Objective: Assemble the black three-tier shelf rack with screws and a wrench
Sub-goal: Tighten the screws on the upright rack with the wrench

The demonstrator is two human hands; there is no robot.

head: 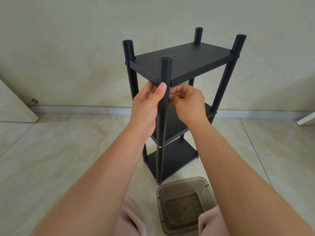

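Note:
The black three-tier shelf rack (pixel 184 60) stands upright on the tiled floor, its four round posts rising above the top shelf. My left hand (pixel 146 103) grips the near post (pixel 164 116) just below the top shelf, thumb lying along the post. My right hand (pixel 187 101) is beside that same post on its right, fingertips pinched together at the post just under the shelf corner; what they pinch is hidden. A silver screw head (pixel 159 147) shows on the near post at the middle shelf, and another (pixel 158 183) sits near the post's foot.
A smoky brown translucent plastic box (pixel 185 204) sits on the floor in front of the rack, between my knees. A wall with a pale baseboard (pixel 76 109) runs behind. A white door (pixel 15 106) with a stopper stands at left.

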